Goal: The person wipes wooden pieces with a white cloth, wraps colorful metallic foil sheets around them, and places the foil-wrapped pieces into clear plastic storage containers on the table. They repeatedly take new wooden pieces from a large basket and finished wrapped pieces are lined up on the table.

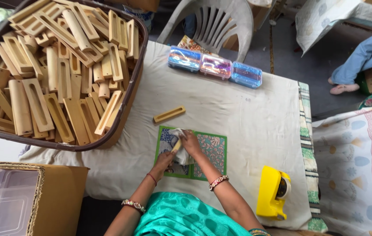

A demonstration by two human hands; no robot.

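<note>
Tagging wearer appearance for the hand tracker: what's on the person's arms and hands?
Both forearms bare, no sleeves or gloves. Left hand has a thin red thread at the wrist, plus a beaded multicolour bangle higher up the forearm. Right hand has a red-and-white beaded bangle on the wrist.

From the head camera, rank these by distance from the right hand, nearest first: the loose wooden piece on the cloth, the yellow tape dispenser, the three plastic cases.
1. Loose wooden piece: just up and left of the right hand, on the cloth.
2. Yellow tape dispenser: lower right, near the table's edge.
3. Three plastic cases: far side of the table, by the chair.

The last two are not far apart.
</note>
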